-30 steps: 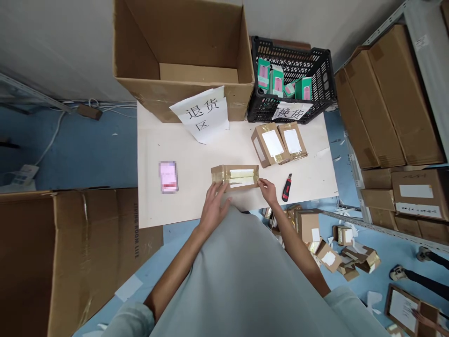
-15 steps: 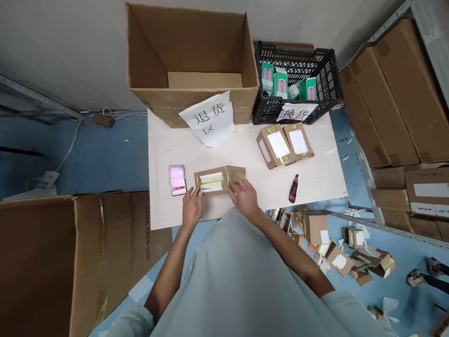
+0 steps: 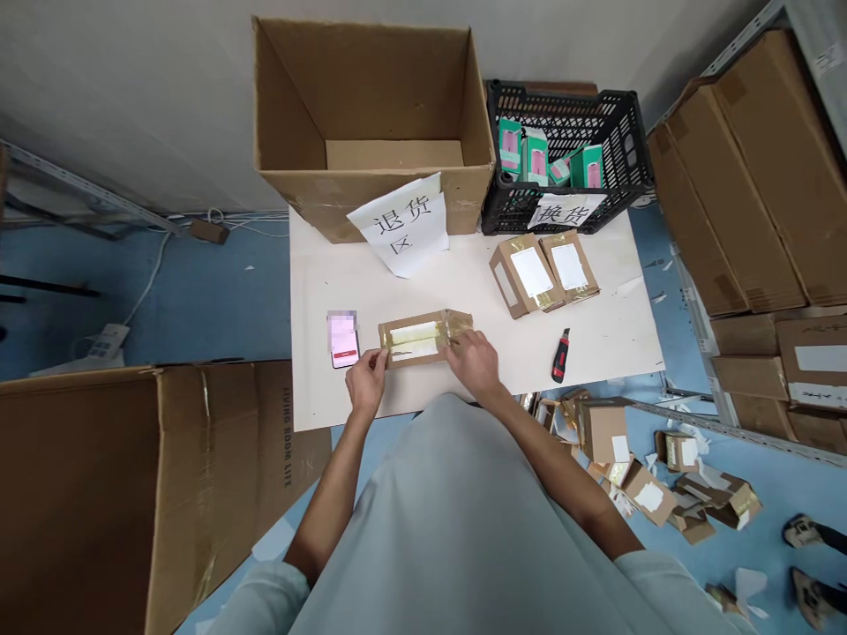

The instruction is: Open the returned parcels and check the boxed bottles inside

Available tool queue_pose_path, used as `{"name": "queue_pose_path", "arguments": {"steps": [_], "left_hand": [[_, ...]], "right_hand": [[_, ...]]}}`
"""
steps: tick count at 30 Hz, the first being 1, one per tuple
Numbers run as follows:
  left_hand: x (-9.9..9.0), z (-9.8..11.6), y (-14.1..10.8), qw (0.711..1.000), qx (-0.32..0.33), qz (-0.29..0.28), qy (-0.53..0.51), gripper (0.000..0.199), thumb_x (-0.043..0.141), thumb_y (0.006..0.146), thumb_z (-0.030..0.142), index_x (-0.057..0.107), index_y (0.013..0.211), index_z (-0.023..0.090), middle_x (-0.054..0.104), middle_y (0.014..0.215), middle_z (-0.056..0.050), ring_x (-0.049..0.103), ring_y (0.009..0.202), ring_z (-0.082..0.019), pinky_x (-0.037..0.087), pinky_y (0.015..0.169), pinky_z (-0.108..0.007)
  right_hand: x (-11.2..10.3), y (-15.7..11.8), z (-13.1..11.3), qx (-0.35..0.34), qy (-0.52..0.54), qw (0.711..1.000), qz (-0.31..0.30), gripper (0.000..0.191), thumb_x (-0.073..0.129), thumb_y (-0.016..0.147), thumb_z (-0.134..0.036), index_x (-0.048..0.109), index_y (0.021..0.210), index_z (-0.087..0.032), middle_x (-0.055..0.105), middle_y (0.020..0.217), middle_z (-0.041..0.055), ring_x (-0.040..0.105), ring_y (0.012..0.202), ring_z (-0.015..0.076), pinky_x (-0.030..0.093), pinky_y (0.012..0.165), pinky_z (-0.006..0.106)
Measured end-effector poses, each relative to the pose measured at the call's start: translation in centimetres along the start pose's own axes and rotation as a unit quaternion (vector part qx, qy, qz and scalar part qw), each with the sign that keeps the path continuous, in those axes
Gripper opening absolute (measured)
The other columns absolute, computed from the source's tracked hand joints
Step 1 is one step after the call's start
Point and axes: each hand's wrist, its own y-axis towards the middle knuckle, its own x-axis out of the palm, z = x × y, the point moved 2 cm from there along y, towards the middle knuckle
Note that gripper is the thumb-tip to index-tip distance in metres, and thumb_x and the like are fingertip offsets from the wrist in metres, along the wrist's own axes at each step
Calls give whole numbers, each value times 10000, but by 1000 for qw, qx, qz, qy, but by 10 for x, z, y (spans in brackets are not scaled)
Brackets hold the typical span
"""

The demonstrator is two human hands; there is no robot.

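Note:
A small cardboard box (image 3: 423,328) with a slit white label and shiny tape lies on the table before me. My left hand (image 3: 366,384) is closed, thumb and fingers pinching the box's lower left corner. At the opposite end, my right hand (image 3: 474,364) has its fingers curled against the taped right end of the box. Exactly what those fingertips grip is hidden under the hand. A phone (image 3: 343,339) with a lit pink screen lies just left of the box. Off to the right rests a red and black utility knife (image 3: 560,355).
A large open carton (image 3: 371,198) bearing a paper sign stands behind, beside a black crate (image 3: 562,212) holding green boxes. Two labelled parcels (image 3: 526,275) sit on the table (image 3: 318,406). Discarded boxes (image 3: 645,494) litter the floor; another person's shoes (image 3: 804,532) show at far right.
My right fingers have curled in tighter on the box's right end. My left thumb and fingers have closed on its left corner. The whole view has shifted slightly.

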Motion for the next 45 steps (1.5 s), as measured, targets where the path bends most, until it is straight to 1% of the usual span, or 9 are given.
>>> {"name": "queue_pose_path", "arguments": {"steps": [4, 8, 15, 20, 29, 35, 40, 42, 45], "left_hand": [[16, 21, -4, 998, -29, -33, -38, 272, 771, 926, 443, 733, 1092, 231, 861, 1082, -80, 801, 1044, -277, 578, 971, -377], [28, 25, -22, 996, -12, -82, -12, 178, 772, 921, 389, 744, 1018, 243, 862, 1069, -77, 806, 1001, -281, 587, 931, -386], [32, -8, -63, 989, -39, -142, -17, 116, 822, 862, 340, 764, 925, 262, 866, 1004, -32, 812, 982, -274, 594, 872, -364], [36, -15, -70, 989, -35, -139, -23, 117, 803, 867, 348, 791, 948, 265, 864, 987, -25, 810, 968, -270, 609, 876, -362], [29, 7, -31, 991, 58, -119, -3, 224, 701, 950, 368, 870, 1057, 268, 857, 1132, -77, 804, 1021, -313, 615, 954, -423], [25, 41, 33, 996, 52, -77, 12, 270, 709, 991, 385, 881, 1086, 200, 862, 1140, -121, 790, 1088, -349, 577, 968, -439], [14, 76, 88, 995, 36, -88, 17, 309, 695, 1044, 396, 850, 1039, 128, 864, 995, -88, 766, 1018, -277, 531, 988, -425], [10, 80, 94, 995, 32, -96, 27, 297, 703, 1039, 384, 849, 1002, 128, 861, 975, -83, 764, 992, -260, 531, 983, -410], [8, 73, 81, 993, 34, -105, 39, 249, 724, 1013, 365, 867, 980, 164, 871, 1022, -96, 775, 980, -273, 542, 928, -391]], "right_hand": [[-18, 5, 60, 93, 60, 994, 7, 398, 614, 1066, -545, 829, 946, -232, 818, 997, 119, 722, 907, 279, 595, 891, 416], [-26, -16, 99, 163, 152, 975, 13, 506, 637, 980, -686, 828, 889, -226, 844, 949, 103, 737, 851, 271, 606, 838, 408], [-18, -85, 112, 185, 154, 971, 4, 541, 619, 942, -747, 829, 891, -251, 847, 976, 113, 752, 859, 285, 603, 788, 419], [-16, -92, 112, 192, 135, 972, 18, 504, 612, 961, -708, 828, 895, -258, 853, 986, 109, 761, 900, 291, 615, 787, 418], [-17, -41, 101, 157, 91, 983, 32, 394, 620, 974, -571, 832, 923, -243, 850, 993, 120, 761, 915, 295, 606, 871, 423], [-14, 47, 88, 198, 24, 979, 32, 335, 677, 975, -490, 802, 805, -230, 843, 900, 101, 752, 865, 273, 562, 837, 359], [-21, 117, 69, 219, -26, 975, 17, 272, 735, 965, -363, 800, 759, -198, 830, 849, 99, 742, 878, 254, 514, 788, 314], [-23, 124, 65, 227, -30, 973, 15, 262, 753, 958, -327, 794, 737, -192, 823, 824, 94, 744, 860, 246, 504, 782, 305], [-25, 105, 63, 230, -37, 972, 0, 251, 752, 966, -303, 796, 750, -182, 836, 864, 97, 762, 874, 241, 500, 789, 292]]}}
